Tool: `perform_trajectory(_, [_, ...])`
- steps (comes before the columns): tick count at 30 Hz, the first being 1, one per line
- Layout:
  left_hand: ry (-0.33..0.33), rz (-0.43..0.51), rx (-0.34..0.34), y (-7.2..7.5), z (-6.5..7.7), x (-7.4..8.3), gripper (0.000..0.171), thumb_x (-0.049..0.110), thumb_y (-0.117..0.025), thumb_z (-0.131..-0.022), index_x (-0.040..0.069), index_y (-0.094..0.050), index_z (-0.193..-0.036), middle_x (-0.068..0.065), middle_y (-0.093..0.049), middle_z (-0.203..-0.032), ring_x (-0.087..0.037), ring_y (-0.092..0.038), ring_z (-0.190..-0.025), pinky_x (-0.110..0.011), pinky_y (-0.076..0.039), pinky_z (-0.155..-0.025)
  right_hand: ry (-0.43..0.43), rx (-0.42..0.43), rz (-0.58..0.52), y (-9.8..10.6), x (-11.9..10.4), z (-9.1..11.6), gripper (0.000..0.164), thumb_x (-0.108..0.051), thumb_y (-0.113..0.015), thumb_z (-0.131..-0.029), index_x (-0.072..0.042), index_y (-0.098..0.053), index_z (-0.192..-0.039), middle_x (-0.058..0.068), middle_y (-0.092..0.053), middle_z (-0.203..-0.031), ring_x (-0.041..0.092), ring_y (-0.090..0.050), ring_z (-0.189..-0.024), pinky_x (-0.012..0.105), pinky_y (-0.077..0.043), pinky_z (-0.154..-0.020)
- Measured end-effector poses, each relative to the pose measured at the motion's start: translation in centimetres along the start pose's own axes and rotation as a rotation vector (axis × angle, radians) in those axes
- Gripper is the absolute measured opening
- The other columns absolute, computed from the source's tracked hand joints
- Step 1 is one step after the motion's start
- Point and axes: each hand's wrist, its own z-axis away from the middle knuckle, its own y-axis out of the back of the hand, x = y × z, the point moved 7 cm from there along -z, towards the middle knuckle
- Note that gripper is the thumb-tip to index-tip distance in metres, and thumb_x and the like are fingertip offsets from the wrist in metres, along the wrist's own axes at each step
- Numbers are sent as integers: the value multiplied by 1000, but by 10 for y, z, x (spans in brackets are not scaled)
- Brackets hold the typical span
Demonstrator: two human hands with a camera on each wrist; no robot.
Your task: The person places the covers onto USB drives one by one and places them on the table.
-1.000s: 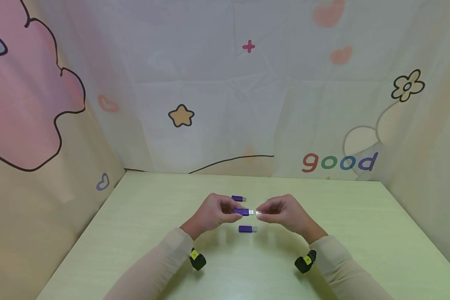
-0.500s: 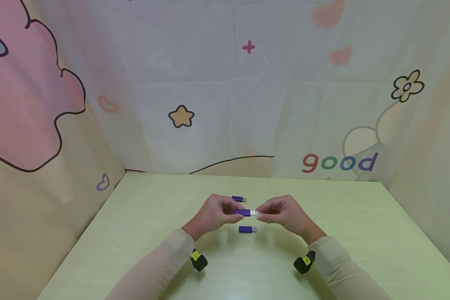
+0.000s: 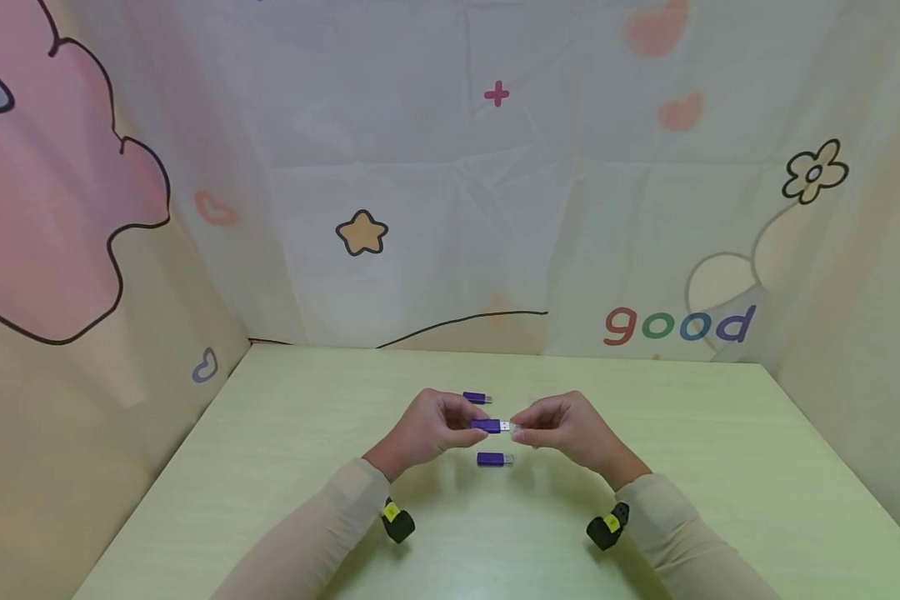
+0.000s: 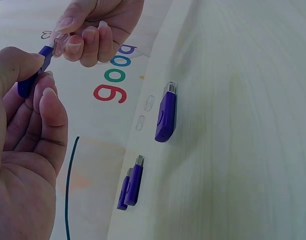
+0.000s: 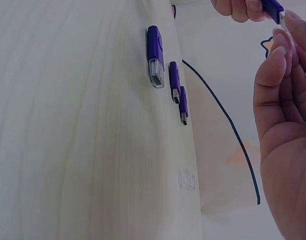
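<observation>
Between pinching left fingers (image 3: 465, 437), a purple USB flash drive (image 3: 486, 427) points toward the clear cap (image 3: 515, 428) gripped by right fingers (image 3: 537, 437), which crooked alignment could jam.

A purple, rectangular USB stick (image 3: 486, 426) is pinched by the left hand (image 3: 429, 427), a clear plastic cap (image 3: 515, 427) at its metal plug (image 3: 505, 426) by the right hand (image 3: 572, 427).

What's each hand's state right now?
Left hand: holding a purple USB stick.
Right hand: pinching a clear cap by the stick's plug end.
</observation>
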Motion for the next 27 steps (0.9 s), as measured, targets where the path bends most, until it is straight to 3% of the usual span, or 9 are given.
perform_trajectory(12, [5,4,-4,0,-10,-25,16,17,-77,-78,13,-74,-93,-3,-70,-89,-17,-63,-72,-27,-54,-65,-4,-12,28,0,1,-1,22,-27,-76,-79,-16,-74,-98,5,-72,-92,25,-66,-78,34,-56,-71])
perform_trajectory(27, [-39,-4,-11,-1,-10,-21,17,25,-78,-77,17,-74,-91,-2,-71,-85,-15,-60,-68,-24,-51,-59,0,-7,-13,-1,-3,-1,20,-18,-74,-80,-11,-74,-99,6,-72,-92,34,-65,-80,33,-56,-71])
